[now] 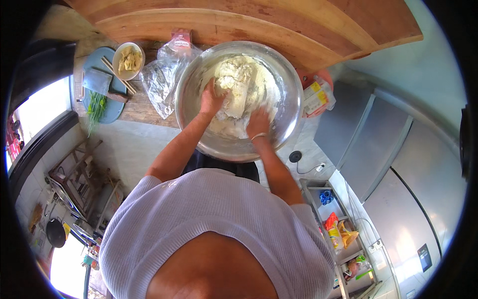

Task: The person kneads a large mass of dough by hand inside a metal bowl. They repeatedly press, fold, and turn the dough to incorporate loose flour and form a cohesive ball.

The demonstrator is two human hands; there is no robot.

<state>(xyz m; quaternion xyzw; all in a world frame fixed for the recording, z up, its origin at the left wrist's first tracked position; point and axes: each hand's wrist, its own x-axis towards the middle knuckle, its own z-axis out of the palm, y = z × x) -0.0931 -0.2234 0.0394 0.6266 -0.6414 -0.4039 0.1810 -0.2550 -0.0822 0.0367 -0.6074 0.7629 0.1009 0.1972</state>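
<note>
Both my hands are inside a large round metal basin that holds pale, crumbly dough and loose white flour. My left hand grips the left side of the dough, its thumb and fingers curved against it. Lower right of the dough, my right hand reaches down into the flour. The fingers of that hand are dusted white and partly smeared by motion, and a pale bracelet circles its wrist. The dough is uneven, with a longer lump at its middle.
Left of the basin lie a crumpled clear plastic bag, a bowl of yellowish pieces, chopsticks, a cleaver and green stalks on a blue board. At right are a yellow-and-white package and grey cabinet doors.
</note>
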